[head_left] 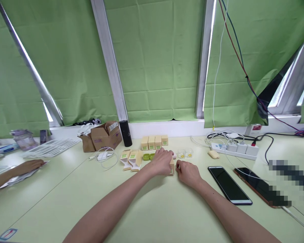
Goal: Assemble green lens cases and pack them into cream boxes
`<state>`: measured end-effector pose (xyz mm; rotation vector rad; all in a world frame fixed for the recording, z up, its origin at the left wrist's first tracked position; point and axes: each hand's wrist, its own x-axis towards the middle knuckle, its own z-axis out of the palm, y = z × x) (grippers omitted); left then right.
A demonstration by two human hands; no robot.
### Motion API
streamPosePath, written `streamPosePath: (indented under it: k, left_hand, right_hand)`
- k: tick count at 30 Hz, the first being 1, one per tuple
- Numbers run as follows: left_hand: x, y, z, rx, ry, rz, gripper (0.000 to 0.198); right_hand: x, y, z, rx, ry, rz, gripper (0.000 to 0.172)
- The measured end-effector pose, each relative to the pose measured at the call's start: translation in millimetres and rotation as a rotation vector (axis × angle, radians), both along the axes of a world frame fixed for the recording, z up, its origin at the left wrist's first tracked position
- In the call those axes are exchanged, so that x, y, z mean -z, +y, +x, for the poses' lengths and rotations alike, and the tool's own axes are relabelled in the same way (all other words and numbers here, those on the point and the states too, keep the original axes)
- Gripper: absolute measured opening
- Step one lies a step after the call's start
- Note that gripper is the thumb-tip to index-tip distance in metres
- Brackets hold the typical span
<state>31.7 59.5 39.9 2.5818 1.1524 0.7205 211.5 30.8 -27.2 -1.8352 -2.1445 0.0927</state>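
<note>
My left hand [162, 162] is closed over a small yellowish cardboard box [172, 166] on the table, hiding most of it. Just to the right rests my right hand [188, 172], fingers curled in; whether anything is in them is hidden. A small pinkish piece [174, 156] shows behind the left fingers. Beyond the hands, several similar closed boxes [155, 142] stand in a row. Left of the left hand lie two opened boxes [131, 159] with their flaps out, beside green round containers [146, 157]. Two clear round containers [185, 153] sit behind the right hand.
On the right are a phone [229, 185], a second phone [260, 186], a beige oval object [213, 154] and a power strip [235, 150] with tangled cables. At the back left stand a brown carton [105, 136] and a black bottle [126, 133]. Another person's hand [31, 166] is at far left.
</note>
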Motion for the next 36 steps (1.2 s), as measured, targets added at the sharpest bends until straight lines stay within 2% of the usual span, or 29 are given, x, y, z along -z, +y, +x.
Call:
streamPosePath:
  k: [6,8,10,15,21,24,28,36]
  left_hand:
    - [-43.7,46,17,-0.139,0.128,0.096,0.062]
    - [-51.5,63,23,-0.161,0.134,0.104,0.062]
    - [-53.2,78,30,-0.180,0.142,0.108,0.061]
    - [-36.8,102,44,-0.209,0.209,0.123,0.057]
    - [-4.4,108,50,-0.244,0.317,0.110,0.043]
    - [5.8,108,48,-0.289,0.354,0.096,0.039]
    - [9.5,99,51,-0.347,0.363,0.118,0.043]
    - [16.5,62,64,-0.378,0.416,0.113,0.051]
  right_hand:
    - [-0.6,-1,0,0.003,-0.010,-0.011,0.012]
    - [-1.0,-1,0,0.002,-0.012,-0.012,0.012]
    - [-1.3,-2,0,-0.002,-0.010,-0.010,0.012]
    - [-0.9,-1,0,-0.009,-0.016,-0.009,0.011]
    - [0.5,0,1,-0.016,-0.024,0.003,0.012]
    - [0.6,0,1,-0.021,-0.027,0.010,0.012]
    - [-0.8,-1,0,-0.024,-0.031,0.008,0.013]
    - [-3.4,-3,-2,-0.006,-0.037,-0.032,0.013]
